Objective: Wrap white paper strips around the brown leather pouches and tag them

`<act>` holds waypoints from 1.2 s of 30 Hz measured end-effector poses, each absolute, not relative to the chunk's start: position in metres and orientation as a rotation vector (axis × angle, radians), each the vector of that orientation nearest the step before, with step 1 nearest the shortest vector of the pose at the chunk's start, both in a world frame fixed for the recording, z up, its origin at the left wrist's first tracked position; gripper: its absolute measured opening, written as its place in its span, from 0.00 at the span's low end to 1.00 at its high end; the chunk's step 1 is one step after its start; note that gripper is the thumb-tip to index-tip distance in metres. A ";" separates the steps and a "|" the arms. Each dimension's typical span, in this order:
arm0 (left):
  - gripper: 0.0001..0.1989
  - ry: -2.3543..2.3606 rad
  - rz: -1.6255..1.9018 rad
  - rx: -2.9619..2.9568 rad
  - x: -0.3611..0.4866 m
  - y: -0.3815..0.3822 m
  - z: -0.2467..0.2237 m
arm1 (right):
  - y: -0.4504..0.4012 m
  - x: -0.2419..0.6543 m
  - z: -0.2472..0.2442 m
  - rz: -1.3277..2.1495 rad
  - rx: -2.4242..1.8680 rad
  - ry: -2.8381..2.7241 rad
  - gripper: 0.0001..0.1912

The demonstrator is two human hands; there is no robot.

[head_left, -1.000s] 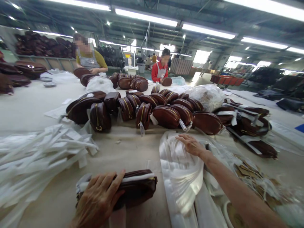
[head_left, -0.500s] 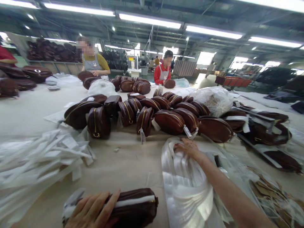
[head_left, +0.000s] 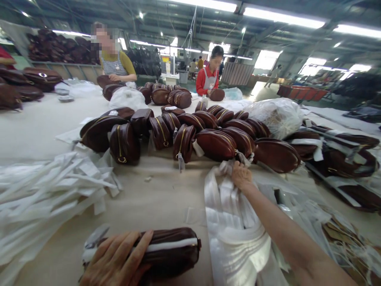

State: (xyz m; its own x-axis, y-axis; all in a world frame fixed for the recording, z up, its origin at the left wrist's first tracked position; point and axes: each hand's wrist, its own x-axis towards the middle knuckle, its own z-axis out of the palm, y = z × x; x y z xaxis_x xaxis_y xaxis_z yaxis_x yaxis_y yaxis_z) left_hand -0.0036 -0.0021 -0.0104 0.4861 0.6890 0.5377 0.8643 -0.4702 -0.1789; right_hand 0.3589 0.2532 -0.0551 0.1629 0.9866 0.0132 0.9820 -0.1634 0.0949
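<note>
Left hand (head_left: 117, 254) clasps the brown leather pouch (head_left: 177, 256), lower centre-left of frame, seemingly steadying it zip-side up on the table (head_left: 166, 194); right of centre, the right hand (head_left: 241, 175) curls its fingers onto stacked plastic sleeves (head_left: 230, 216), apparently gripping their far end.

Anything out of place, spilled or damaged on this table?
Nothing looks clearly damaged or spilled. The white strips at left lie in a loose, jumbled heap, and a small pale scrap sits alone on the table beyond the bag under the left hand.
</note>
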 end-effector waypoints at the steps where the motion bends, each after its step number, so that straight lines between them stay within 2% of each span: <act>1: 0.15 -1.290 -0.553 -2.313 -0.003 -0.003 -0.009 | 0.252 0.358 -0.054 0.110 2.347 1.995 0.19; 8: 0.15 -1.365 -0.602 -2.317 0.006 -0.005 -0.004 | 0.233 0.369 -0.025 0.069 2.347 2.073 0.21; 11: 0.15 -1.370 -0.621 -2.305 0.006 -0.006 -0.005 | 0.190 0.364 -0.016 0.055 2.151 2.336 0.20; 15: 0.16 -1.367 -0.619 -2.316 0.005 -0.007 -0.007 | 0.105 0.353 -0.019 -0.237 1.642 2.641 0.13; 19: 0.15 -1.343 -0.637 -2.296 0.006 -0.006 -0.005 | 0.049 0.363 -0.015 -0.500 1.360 2.665 0.22; 22: 0.15 -1.336 -0.637 -2.286 0.006 -0.006 -0.002 | 0.040 0.382 -0.006 -0.618 1.438 2.556 0.22; 26: 0.16 -1.337 -0.623 -2.279 0.006 -0.007 -0.002 | 0.037 0.387 -0.007 -0.451 1.611 2.321 0.04; 29: 0.16 -1.333 -0.613 -2.280 0.006 -0.008 -0.001 | 0.033 0.367 -0.021 -0.338 1.613 2.325 0.01; 36: 0.15 -1.320 -0.627 -2.269 0.007 -0.009 0.002 | 0.028 0.309 -0.056 -0.130 1.757 2.496 0.14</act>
